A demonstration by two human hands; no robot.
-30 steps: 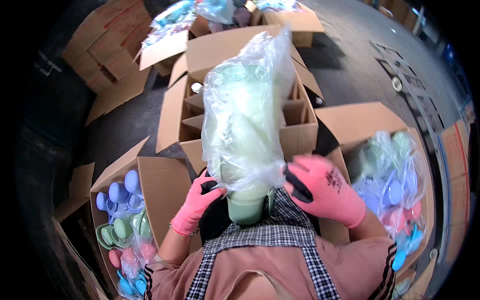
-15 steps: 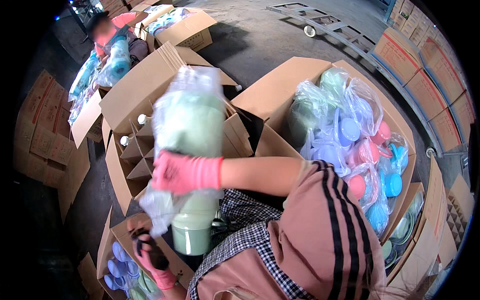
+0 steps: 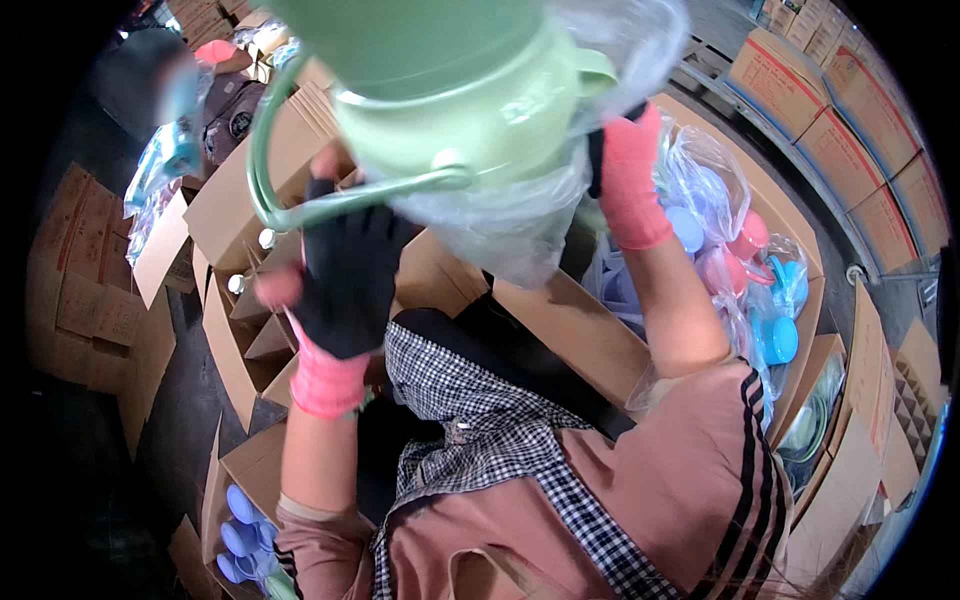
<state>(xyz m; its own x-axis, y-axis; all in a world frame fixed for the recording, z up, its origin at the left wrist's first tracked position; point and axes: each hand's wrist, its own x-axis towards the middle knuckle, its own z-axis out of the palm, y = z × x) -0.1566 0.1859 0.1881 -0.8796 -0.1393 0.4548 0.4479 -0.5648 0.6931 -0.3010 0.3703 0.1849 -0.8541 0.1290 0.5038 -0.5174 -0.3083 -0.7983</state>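
A pale green thermos flask [image 3: 455, 120] with a looped carrying handle [image 3: 262, 170] is raised close before me, partly wrapped in a clear plastic bag [image 3: 515, 225]. Its top runs out of the picture. My right hand [image 3: 632, 175], in a pink glove with a black palm, grips its right side through the bag; some fingers are hidden behind it. My left hand [image 3: 348, 275], gloved alike, is open under the handle, palm toward me, with thumb spread and fingers reaching up behind the handle. Whether it touches the handle I cannot tell.
A divided carton [image 3: 240, 345] with white-capped items stands left. The right carton [image 3: 570, 315] holds bagged lilac, pink and blue flasks [image 3: 775, 340]. Lilac-topped flasks [image 3: 238, 535] fill a carton lower left. Another person [image 3: 225, 100] works far left; stacked cartons [image 3: 835, 150] stand on a cart far right.
The flask has risen toward me and tilted, its handle now swung out left. My right hand has moved from its middle to its right side. My left hand has come up from below.
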